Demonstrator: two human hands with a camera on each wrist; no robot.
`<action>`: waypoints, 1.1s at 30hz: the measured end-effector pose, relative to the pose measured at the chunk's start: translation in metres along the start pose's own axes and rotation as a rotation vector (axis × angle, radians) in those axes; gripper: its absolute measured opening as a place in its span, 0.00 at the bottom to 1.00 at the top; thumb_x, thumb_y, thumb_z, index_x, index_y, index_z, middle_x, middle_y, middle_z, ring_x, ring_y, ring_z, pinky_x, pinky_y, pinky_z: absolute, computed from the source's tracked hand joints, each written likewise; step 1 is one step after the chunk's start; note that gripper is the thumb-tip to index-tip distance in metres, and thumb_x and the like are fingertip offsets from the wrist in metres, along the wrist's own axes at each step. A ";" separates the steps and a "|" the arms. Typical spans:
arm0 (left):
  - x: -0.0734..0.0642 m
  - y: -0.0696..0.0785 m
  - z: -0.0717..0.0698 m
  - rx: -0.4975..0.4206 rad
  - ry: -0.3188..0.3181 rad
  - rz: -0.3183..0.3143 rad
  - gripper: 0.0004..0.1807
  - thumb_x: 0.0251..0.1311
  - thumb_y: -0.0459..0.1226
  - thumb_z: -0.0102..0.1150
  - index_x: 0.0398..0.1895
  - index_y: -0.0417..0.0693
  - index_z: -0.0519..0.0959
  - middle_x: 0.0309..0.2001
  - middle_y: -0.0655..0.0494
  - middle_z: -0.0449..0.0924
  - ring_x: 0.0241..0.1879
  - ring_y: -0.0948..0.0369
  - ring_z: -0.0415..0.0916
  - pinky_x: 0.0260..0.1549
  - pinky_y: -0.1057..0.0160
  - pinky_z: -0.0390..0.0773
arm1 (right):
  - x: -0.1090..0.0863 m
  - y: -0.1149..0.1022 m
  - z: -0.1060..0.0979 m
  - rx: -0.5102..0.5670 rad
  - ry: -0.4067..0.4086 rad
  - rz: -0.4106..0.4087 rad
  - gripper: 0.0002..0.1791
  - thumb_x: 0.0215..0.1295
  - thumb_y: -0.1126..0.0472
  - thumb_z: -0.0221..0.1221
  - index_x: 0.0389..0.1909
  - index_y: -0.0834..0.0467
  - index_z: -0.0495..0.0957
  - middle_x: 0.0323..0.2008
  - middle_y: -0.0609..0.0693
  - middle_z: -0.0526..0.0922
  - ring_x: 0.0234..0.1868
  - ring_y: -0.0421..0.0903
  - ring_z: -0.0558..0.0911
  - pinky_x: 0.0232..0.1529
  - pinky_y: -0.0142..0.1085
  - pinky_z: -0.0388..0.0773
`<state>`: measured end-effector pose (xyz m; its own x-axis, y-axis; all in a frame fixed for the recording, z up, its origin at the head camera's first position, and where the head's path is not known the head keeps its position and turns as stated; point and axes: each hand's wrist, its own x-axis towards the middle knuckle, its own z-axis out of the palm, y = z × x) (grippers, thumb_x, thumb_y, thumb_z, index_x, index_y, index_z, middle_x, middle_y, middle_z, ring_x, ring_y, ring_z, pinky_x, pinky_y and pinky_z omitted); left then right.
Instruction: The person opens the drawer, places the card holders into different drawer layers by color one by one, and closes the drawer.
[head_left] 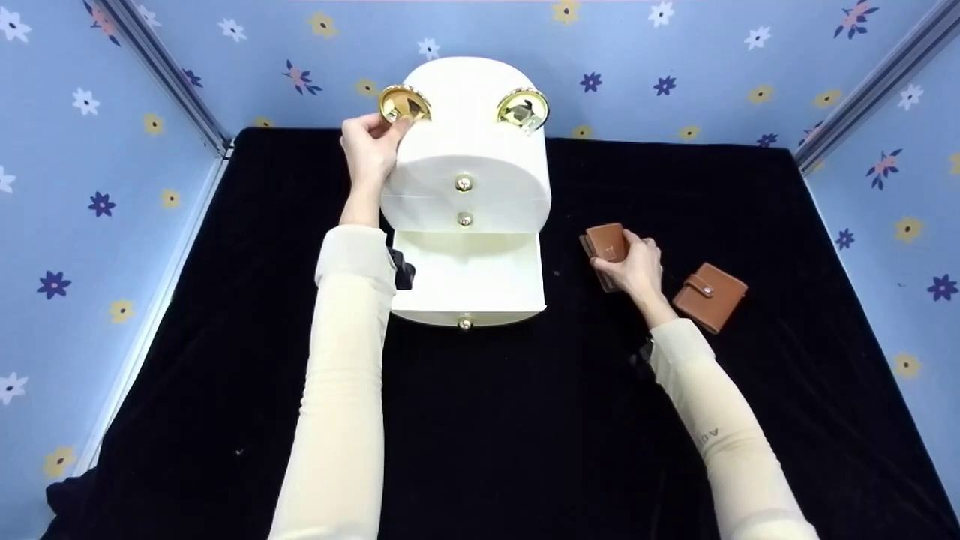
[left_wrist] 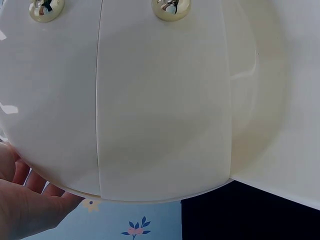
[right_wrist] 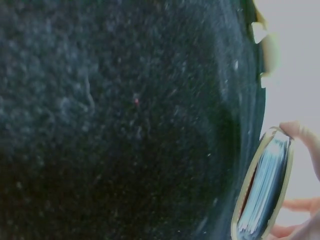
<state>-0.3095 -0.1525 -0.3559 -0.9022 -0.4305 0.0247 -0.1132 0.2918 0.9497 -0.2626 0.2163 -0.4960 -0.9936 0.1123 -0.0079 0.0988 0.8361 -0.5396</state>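
Note:
A white cabinet (head_left: 465, 142) with small gold knobs and two round gold ornaments stands at the back, its bottom drawer (head_left: 469, 274) pulled out. My left hand (head_left: 371, 154) holds the cabinet's upper left side, thumb by the left gold ornament (head_left: 394, 97). In the left wrist view its fingers (left_wrist: 35, 182) bend against the cabinet's side edge. To the right of the cabinet, my right hand (head_left: 639, 264) grips a small brown leather card holder (head_left: 606, 241) between thumb and fingers. Its layered card sleeves (right_wrist: 265, 185) show edge-on in the right wrist view.
A second brown leather wallet (head_left: 711, 296) with a snap strap lies right of my right hand. Black cloth (head_left: 510, 435) covers the table. Blue flowered panels (head_left: 712, 67) stand at the back and both sides, joined by metal corner posts.

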 end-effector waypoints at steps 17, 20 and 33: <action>-0.001 0.001 0.001 -0.005 0.003 0.002 0.13 0.50 0.41 0.63 0.37 0.44 0.82 0.34 0.52 0.82 0.33 0.63 0.76 0.34 0.70 0.72 | -0.037 -0.026 -0.021 0.076 0.023 -0.229 0.43 0.39 0.51 0.67 0.58 0.66 0.65 0.47 0.64 0.70 0.48 0.58 0.67 0.49 0.48 0.64; -0.001 0.001 0.001 -0.014 -0.003 0.001 0.13 0.50 0.40 0.62 0.38 0.44 0.82 0.35 0.52 0.81 0.33 0.63 0.76 0.34 0.70 0.72 | -0.042 -0.032 -0.025 0.089 0.019 -0.270 0.43 0.38 0.52 0.68 0.57 0.66 0.66 0.46 0.64 0.70 0.49 0.59 0.67 0.50 0.47 0.63; -0.001 0.000 0.001 -0.009 -0.001 0.015 0.13 0.50 0.41 0.63 0.37 0.43 0.82 0.33 0.52 0.82 0.32 0.63 0.76 0.34 0.70 0.72 | -0.062 -0.068 -0.029 0.105 -0.041 -0.426 0.43 0.38 0.52 0.68 0.58 0.63 0.66 0.48 0.61 0.70 0.48 0.55 0.66 0.49 0.45 0.63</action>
<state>-0.3087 -0.1515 -0.3561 -0.9041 -0.4255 0.0390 -0.0956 0.2905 0.9521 -0.2065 0.1676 -0.4346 -0.9460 -0.2541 0.2013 -0.3242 0.7441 -0.5842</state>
